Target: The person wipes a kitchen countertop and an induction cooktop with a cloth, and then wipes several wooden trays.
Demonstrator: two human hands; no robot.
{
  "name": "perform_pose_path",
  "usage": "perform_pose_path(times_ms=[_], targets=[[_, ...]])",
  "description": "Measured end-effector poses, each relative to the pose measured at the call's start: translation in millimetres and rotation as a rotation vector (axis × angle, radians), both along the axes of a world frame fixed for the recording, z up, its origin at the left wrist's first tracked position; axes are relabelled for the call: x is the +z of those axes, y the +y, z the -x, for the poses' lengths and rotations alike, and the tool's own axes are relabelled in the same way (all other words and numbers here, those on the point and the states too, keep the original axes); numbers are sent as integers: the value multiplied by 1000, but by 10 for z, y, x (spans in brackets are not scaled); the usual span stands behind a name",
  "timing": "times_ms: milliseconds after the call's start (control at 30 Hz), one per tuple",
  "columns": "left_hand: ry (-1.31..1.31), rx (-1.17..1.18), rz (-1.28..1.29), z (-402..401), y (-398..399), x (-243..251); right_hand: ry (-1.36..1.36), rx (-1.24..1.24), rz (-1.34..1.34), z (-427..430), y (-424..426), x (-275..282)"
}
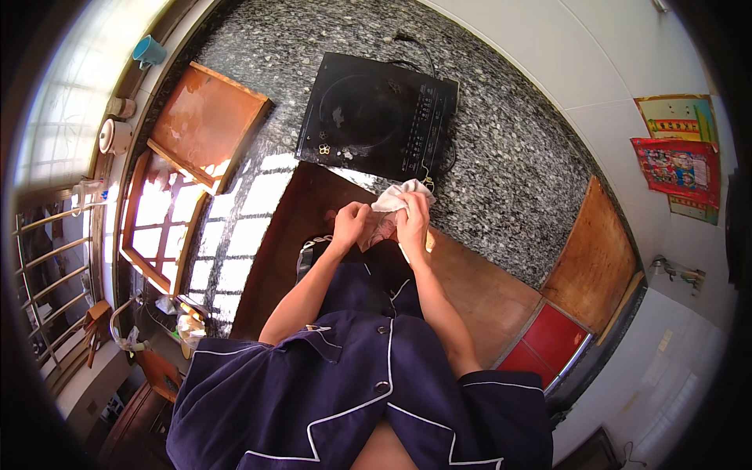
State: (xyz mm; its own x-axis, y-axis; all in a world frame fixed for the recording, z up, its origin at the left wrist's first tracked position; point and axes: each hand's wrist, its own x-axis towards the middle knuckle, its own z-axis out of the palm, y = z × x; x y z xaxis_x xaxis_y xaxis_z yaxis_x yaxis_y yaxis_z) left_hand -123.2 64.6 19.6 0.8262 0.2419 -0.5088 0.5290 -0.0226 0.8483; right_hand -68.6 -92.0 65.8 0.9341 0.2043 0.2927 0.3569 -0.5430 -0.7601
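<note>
A pale cloth with a pinkish pattern (pixel 390 200) hangs between my two hands, in front of the counter's edge. My left hand (pixel 351 224) pinches its left side, fingers closed. On the other side, my right hand (pixel 413 216) grips the bunched upper part of the cloth. Just beyond the hands a black induction cooktop (pixel 367 120) lies on the speckled granite counter (pixel 487 176), with its cord running behind it.
Two wooden-framed boards (pixel 202 126) (pixel 141 235) lie by the window at left. On the sill stand a blue cup (pixel 149 51) and a lidded white jar (pixel 115 137). A wooden board (pixel 593 258) leans at the right wall, near hanging red packaging (pixel 678 170).
</note>
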Motion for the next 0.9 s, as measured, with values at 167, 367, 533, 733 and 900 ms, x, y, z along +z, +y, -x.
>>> perform_pose_path(times_ms=[167,367,533,733,900], targets=[[43,92,175,-15,196,99,-36,-355,-221,-329,80,408],[-66,47,105,-155,1,190,-83,-166,134,-1025,1,208],[-51,25,157,-133,-146,154,-78,-100,170,-581,-3,-119],[10,68,152,21,-54,91,51,-6,33,15,-243,-105],[-91,143,-2,-41,154,332,70,-90,-116,4,49,127]])
